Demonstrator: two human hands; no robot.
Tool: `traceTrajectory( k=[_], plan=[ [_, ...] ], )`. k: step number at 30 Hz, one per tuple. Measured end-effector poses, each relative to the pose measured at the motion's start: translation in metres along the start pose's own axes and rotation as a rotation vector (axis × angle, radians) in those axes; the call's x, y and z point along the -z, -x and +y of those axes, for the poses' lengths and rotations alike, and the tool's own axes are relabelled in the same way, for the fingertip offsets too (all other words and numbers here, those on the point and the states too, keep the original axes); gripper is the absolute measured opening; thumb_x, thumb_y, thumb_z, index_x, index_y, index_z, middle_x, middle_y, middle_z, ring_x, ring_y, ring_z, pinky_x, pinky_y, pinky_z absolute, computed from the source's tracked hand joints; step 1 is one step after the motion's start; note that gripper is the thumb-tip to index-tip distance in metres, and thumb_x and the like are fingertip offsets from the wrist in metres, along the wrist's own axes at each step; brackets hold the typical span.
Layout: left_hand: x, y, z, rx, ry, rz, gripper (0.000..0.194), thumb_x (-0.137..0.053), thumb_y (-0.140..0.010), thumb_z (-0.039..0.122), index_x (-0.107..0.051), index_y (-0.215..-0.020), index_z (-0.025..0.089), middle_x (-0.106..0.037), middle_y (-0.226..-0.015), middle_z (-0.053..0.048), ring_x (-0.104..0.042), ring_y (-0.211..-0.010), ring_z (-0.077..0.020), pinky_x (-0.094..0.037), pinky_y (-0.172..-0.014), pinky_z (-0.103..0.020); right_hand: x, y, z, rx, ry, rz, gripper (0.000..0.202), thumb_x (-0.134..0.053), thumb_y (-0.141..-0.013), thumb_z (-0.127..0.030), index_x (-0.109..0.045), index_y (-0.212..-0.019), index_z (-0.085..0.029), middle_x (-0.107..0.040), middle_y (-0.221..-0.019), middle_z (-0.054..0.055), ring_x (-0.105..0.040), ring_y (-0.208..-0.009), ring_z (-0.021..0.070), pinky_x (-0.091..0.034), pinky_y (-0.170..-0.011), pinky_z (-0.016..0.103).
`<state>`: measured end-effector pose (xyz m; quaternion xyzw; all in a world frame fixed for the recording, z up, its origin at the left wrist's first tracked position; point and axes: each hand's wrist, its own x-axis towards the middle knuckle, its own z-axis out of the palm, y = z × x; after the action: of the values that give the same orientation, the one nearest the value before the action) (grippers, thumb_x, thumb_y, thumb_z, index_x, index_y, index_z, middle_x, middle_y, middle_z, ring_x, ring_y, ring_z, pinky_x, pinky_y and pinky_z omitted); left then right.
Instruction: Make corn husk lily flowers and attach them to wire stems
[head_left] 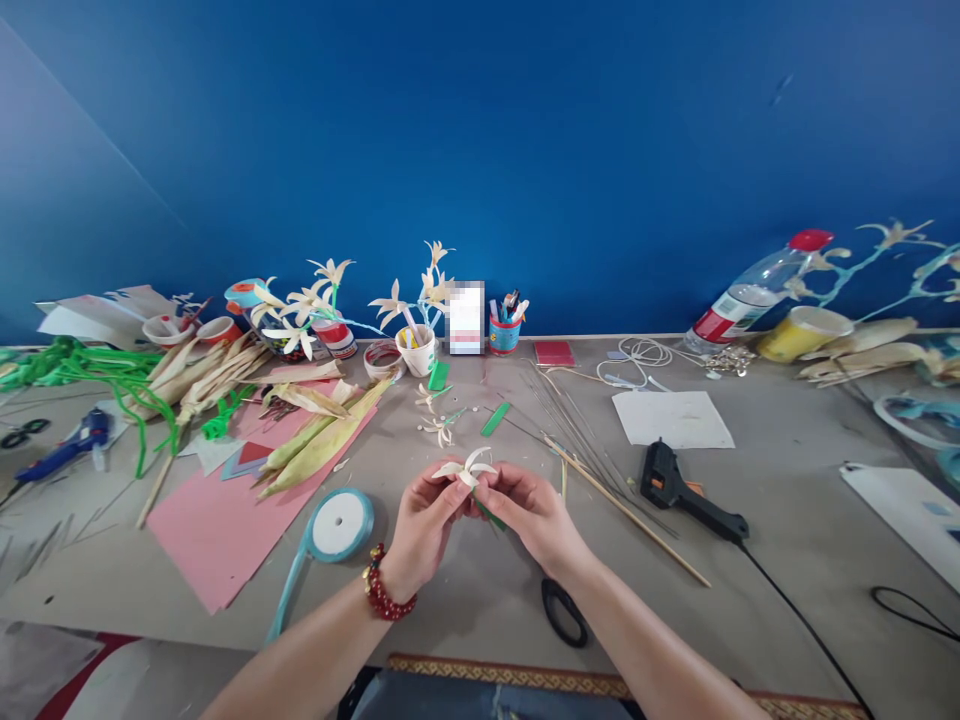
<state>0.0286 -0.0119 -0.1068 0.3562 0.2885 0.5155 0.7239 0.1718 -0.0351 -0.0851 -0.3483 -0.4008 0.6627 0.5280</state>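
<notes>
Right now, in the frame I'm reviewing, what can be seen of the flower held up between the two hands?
The flower is off-white, with slim, pointed petals that spread and curl outward from a narrow base; it looks handmade, perhaps from dried husk. It faces roughly upward, above the table. The left hand and right hand both pinch it low down, thumbs near its base. A green strip shows just below, by the right fingers. The fingers hide whatever lies under the base.
</notes>
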Motion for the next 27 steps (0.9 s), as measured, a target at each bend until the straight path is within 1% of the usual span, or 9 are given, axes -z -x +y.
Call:
traceTrajectory(
  k=[4,7,9,13,16,18,22,27],
  plan=[
    [-0.0016,0.0000,0.0012,-0.017,-0.007,-0.022,0.005,-0.073,-0.078,0.021,-0.072,-0.079,0.017,-0.061,-0.082,0.000,-0.052,-0.062,-0.0076,-0.044,-0.059,-0.022,0.0011,0.0000,0.0002,0.002,0.021,0.019,0.029,-0.073,-0.079,-0.044,-0.060,-0.075,-0.018,-0.057,-0.071,0.000,-0.052,-0.069,0.0140,-0.041,-0.068,0.026],
    [-0.0024,-0.0006,0.0018,0.012,0.019,-0.039,0.006,-0.074,-0.077,0.021,-0.071,-0.079,0.017,-0.060,-0.078,0.001,-0.050,-0.061,-0.0071,-0.044,-0.060,-0.023,0.0017,-0.0003,0.0001,0.007,0.026,0.025,0.029,-0.072,-0.079,-0.044,-0.060,-0.075,-0.018,-0.057,-0.071,0.000,-0.052,-0.068,0.0139,-0.042,-0.068,0.026],
    [-0.0021,-0.0013,0.0022,0.029,0.018,-0.031,0.008,-0.075,-0.076,0.022,-0.071,-0.081,0.017,-0.061,-0.076,0.001,-0.050,-0.061,-0.0075,-0.044,-0.060,-0.023,0.0018,-0.0001,-0.0002,0.007,0.041,0.022,0.029,-0.072,-0.080,-0.044,-0.060,-0.076,-0.017,-0.058,-0.071,0.000,-0.052,-0.068,0.0139,-0.042,-0.068,0.026],
    [-0.0004,-0.0016,0.0032,0.036,0.008,-0.018,0.014,-0.077,-0.074,0.024,-0.071,-0.085,0.017,-0.064,-0.076,0.000,-0.052,-0.062,-0.0090,-0.044,-0.059,-0.023,0.0032,0.0012,0.0002,0.022,0.139,0.021,0.029,-0.068,-0.083,-0.044,-0.061,-0.076,-0.017,-0.058,-0.071,0.001,-0.052,-0.069,0.0143,-0.043,-0.067,0.026],
    [0.0009,-0.0008,0.0034,0.028,-0.018,-0.008,0.018,-0.079,-0.071,0.027,-0.071,-0.083,0.016,-0.066,-0.076,-0.002,-0.052,-0.060,-0.0095,-0.044,-0.058,-0.023,0.0051,0.0020,0.0018,0.042,0.210,0.016,0.026,-0.066,-0.085,-0.042,-0.061,-0.076,-0.017,-0.059,-0.073,0.002,-0.053,-0.071,0.0151,-0.043,-0.068,0.026],
    [0.0014,-0.0001,0.0029,0.007,-0.039,0.005,0.017,-0.079,-0.071,0.028,-0.072,-0.080,0.016,-0.065,-0.077,-0.002,-0.052,-0.060,-0.0091,-0.044,-0.058,-0.023,0.0058,0.0020,0.0027,0.061,0.225,0.006,0.025,-0.064,-0.087,-0.040,-0.061,-0.077,-0.018,-0.060,-0.074,0.002,-0.054,-0.073,0.0154,-0.043,-0.069,0.026],
    [0.0020,0.0009,0.0015,-0.026,-0.041,0.010,0.010,-0.077,-0.074,0.024,-0.073,-0.079,0.018,-0.063,-0.084,-0.001,-0.054,-0.063,-0.0083,-0.047,-0.060,-0.022,0.0058,0.0016,0.0038,0.094,0.223,-0.002,0.022,-0.062,-0.089,-0.037,-0.062,-0.078,-0.018,-0.061,-0.074,0.002,-0.054,-0.073,0.0153,-0.044,-0.070,0.026],
    [0.0018,0.0006,0.0021,-0.006,-0.051,0.012,0.012,-0.079,-0.071,0.024,-0.071,-0.075,0.016,-0.061,-0.082,-0.001,-0.054,-0.063,-0.0085,-0.047,-0.059,-0.022,0.0063,0.0027,0.0052,0.095,0.272,0.020,0.024,-0.063,-0.089,-0.039,-0.061,-0.078,-0.018,-0.058,-0.073,0.001,-0.054,-0.072,0.0150,-0.043,-0.068,0.026]
  ],
)
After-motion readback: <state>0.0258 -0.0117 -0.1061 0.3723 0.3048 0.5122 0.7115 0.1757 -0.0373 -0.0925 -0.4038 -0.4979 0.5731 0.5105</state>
